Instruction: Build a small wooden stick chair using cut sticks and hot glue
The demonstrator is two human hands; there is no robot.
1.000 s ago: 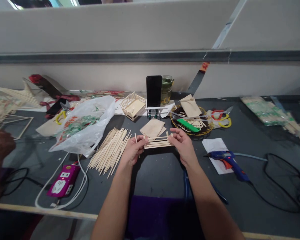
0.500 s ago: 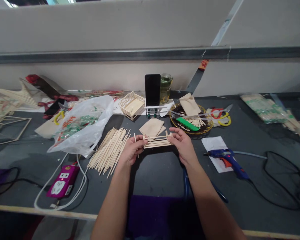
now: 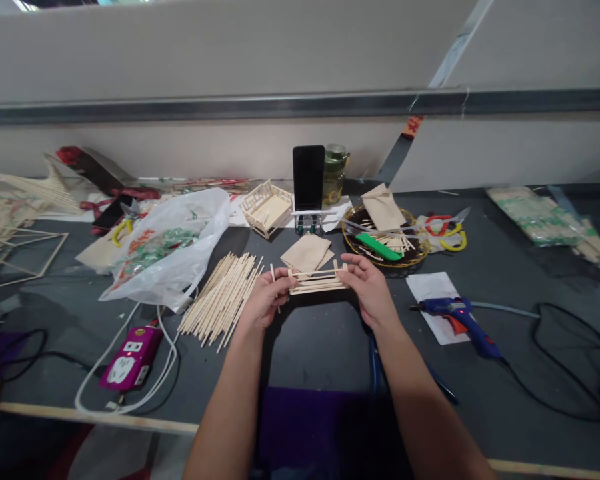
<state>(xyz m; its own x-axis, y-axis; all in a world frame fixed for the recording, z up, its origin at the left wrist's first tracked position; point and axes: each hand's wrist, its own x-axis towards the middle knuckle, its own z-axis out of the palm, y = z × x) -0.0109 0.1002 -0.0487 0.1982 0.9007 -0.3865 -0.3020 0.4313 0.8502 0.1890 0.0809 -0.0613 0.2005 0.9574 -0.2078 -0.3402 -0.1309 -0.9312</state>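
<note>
Red marks (image 3: 141, 240) on a bag (image 3: 200, 233), a yellow sticker (image 3: 140, 331) on a purple power strip (image 3: 131, 359), an orange tag (image 3: 413, 127) on the wall (image 3: 230, 150) and yellow marks (image 3: 337, 195) on a jar (image 3: 334, 176) appear too small or blurred to read.

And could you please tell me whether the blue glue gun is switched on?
Apparently on: a small red light glows on the glue gun. Whether it is hot, I cannot tell.

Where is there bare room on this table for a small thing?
Bare tabletop shows between the forearms, below the stick frame, and between the glue gun and the bagged sticks. The left side is crowded: loose sticks, plastic bag, power strip.
</note>
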